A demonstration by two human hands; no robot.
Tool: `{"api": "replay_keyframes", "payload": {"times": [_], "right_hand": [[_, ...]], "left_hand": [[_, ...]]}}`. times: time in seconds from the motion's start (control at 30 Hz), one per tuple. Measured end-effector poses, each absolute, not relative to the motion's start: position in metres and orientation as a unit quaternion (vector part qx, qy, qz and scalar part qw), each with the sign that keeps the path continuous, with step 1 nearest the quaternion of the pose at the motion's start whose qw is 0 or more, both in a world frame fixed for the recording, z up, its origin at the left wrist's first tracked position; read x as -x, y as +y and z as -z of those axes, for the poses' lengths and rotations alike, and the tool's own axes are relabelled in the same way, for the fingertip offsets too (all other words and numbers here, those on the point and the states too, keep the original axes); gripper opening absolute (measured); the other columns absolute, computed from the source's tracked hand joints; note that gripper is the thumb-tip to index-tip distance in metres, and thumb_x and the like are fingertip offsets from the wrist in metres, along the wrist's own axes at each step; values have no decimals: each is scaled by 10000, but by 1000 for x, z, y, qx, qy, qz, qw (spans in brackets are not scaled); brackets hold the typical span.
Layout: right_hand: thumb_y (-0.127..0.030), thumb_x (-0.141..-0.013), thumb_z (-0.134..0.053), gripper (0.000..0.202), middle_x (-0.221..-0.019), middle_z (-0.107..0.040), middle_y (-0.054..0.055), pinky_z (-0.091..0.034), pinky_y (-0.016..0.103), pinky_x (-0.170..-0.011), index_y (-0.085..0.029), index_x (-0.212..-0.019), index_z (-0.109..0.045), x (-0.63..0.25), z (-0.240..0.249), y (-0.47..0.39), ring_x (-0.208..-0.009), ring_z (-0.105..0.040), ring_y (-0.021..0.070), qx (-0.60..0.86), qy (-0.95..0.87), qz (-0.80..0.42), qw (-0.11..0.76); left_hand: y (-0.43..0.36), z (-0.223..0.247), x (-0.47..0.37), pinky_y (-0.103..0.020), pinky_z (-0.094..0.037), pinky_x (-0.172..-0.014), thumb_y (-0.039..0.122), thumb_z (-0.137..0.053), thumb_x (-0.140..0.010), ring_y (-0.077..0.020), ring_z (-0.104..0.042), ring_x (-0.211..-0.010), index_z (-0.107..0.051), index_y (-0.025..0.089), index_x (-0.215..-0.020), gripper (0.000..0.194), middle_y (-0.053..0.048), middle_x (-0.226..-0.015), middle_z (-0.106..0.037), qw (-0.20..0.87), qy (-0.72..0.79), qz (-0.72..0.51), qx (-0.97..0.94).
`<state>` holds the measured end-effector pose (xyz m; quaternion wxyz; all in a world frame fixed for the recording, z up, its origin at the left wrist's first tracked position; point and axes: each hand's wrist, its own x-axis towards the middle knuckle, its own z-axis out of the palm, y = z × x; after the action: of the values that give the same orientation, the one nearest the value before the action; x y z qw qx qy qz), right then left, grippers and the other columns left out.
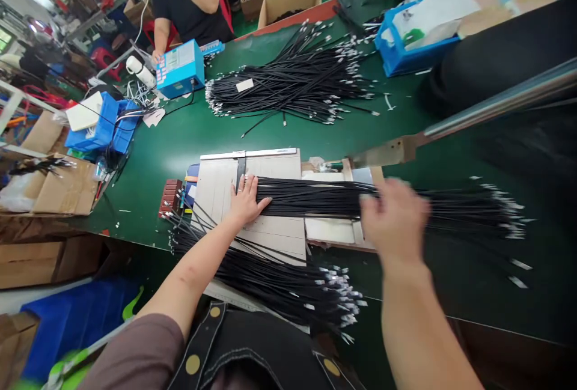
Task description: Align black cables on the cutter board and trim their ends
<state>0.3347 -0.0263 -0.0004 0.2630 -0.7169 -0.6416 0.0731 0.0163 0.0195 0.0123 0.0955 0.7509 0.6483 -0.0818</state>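
Note:
A long bundle of black cables (315,198) lies straight across a white board (270,237) and a low wooden frame (331,231). At the bundle's left end my left hand (246,201) rests with its fingers spread, pressing on the cable ends. Farther right, my right hand (396,216) is over the same bundle, blurred, thumb to the left and fingers curled down around the cables. The cables' silvery right ends fan out beyond it. Nearer my body, a second cable bundle (270,285) lies slanted, partly under my left forearm.
A big cable pile (288,86) lies at the back of the green table (157,137). A metal arm (406,146) reaches in from the right. Blue bins (417,47), a blue device (181,70) and a brown block (170,198) stand around. A person (187,2) sits opposite.

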Motion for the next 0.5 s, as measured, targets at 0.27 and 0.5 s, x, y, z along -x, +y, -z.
{"api": "replay_keyframes", "payload": {"times": [0.27,0.5], "right_hand": [[-565,-979,-346,657,-1541,-421,224,-134,733,-1129,-125,-1441,-507,-225,28,1,-1449,-314,396,684,-709,-88,150],[-535,-998,-323,656,-1521,-439,245,-135,727,-1128,-95,-1450,-505,-231,33,-5,-1434,-337,410,684,-714,-54,135]], "left_hand": [[37,-19,4,-626,-163,-1224,654,-342,-965,-310,-144,-1559,-252,265,-1599,749,-29,-1683,-222,222,639,35,-736],[106,-23,38,-590,-137,-1222,575,-589,-869,-370,-13,-1561,-121,222,-1620,953,-147,-1705,43,263,734,-16,-625]]}}
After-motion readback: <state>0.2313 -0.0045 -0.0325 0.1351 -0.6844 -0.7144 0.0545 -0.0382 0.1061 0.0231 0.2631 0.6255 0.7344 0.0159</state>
